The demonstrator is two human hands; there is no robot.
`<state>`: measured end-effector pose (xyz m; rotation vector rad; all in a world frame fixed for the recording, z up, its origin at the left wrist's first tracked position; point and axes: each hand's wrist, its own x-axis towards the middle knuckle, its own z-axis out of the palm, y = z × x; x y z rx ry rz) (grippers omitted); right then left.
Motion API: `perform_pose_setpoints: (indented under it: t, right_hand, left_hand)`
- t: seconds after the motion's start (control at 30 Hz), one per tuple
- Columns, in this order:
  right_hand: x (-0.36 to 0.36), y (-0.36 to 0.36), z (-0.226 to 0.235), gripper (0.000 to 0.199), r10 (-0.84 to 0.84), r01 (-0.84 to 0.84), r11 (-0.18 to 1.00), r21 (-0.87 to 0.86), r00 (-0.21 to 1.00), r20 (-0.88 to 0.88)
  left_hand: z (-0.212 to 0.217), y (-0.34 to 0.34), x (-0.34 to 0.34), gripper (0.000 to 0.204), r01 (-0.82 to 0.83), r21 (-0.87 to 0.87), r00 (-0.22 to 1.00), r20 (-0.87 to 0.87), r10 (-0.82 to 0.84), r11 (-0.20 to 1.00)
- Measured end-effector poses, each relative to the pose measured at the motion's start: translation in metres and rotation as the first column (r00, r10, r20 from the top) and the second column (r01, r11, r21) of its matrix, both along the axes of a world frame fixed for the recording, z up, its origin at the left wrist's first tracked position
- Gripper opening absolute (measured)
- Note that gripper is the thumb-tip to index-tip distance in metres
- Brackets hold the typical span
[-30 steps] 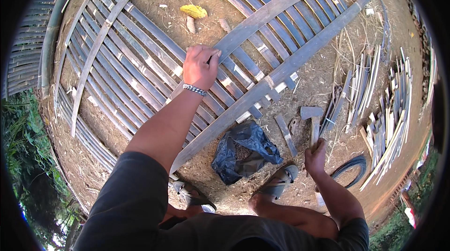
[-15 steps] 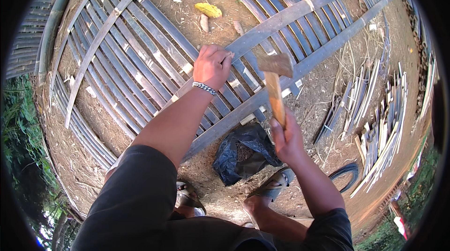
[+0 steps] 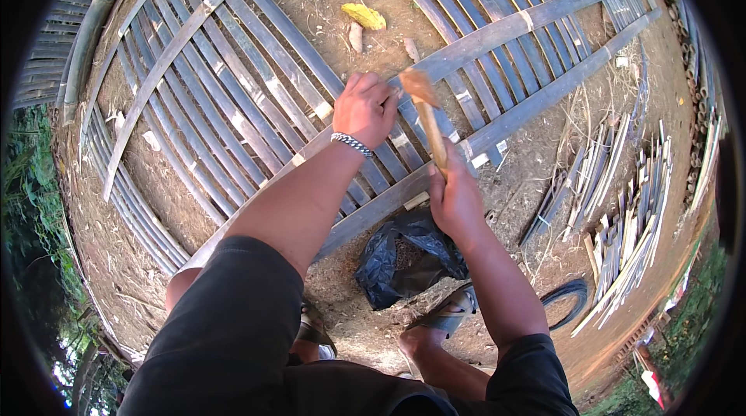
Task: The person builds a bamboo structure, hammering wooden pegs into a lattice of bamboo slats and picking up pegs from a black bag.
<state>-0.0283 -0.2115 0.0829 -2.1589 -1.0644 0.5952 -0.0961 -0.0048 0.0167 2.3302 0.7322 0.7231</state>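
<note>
Black plastic bag [image 3: 408, 257] lay on the dirt just below the R hand, mouth open w/ brownish bits inside; can't tell what they were. R hand [image 3: 454, 198] was wrapped tight round the wooden handle of a hammer [image 3: 426, 109], head up and blurred, just right of the L fingers. L hand [image 3: 365, 109] was curled, fingertips pinched down on a crossbar [image 3: 497, 31] of the bamboo slat panel [image 3: 233, 97]; whatever it pinched was too small to see. L wrist wore a metal bracelet [image 3: 353, 144]; L forearm ran straight out from the dark sleeve, R forearm bent up from lower right. Below the bag a sandal [image 3: 447, 315] on the person's foot. Further right of the grip, loose bamboo strips [image 3: 629, 214] lay in heaps, a dark tyre [image 3: 571, 299] near them. Above the L hand, well apart, a yellow scrap [image 3: 364, 16] on the ground.
</note>
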Motion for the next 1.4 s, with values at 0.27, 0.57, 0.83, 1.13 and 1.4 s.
perform_pose_setpoints:
  t: [0.27, 0.57, 0.83, 1.13, 1.4]
  right_hand:
    - [0.008, 0.003, 0.003, 0.054, 0.010, -0.016, 0.987, -0.160, 0.999, -0.038]
    - [0.010, 0.006, 0.008, 0.052, -0.007, -0.043, 0.924, -0.379, 0.992, -0.130]
    - [-0.001, -0.001, 0.019, 0.051, -0.027, 0.024, 0.995, -0.101, 0.999, -0.023]
    - [0.002, 0.001, 0.013, 0.052, 0.028, -0.028, 0.997, -0.075, 1.000, 0.005]
    - [0.011, 0.006, 0.000, 0.053, 0.001, -0.008, 0.952, -0.307, 1.000, -0.025]
  left_hand:
    - [-0.001, 0.000, 0.000, 0.004, -0.006, -0.013, 1.000, 0.006, 0.006, 1.000]
    - [-0.001, -0.001, -0.003, 0.004, -0.022, -0.015, 1.000, -0.012, 0.022, 1.000]
    - [0.002, -0.005, -0.001, 0.014, -0.087, -0.053, 0.996, 0.024, 0.088, 0.995]
    - [-0.009, -0.001, -0.002, 0.033, -0.205, -0.119, 0.978, 0.023, 0.209, 0.971]
    - [-0.008, -0.005, 0.000, 0.032, -0.194, -0.240, 0.981, -0.038, 0.191, 0.951]
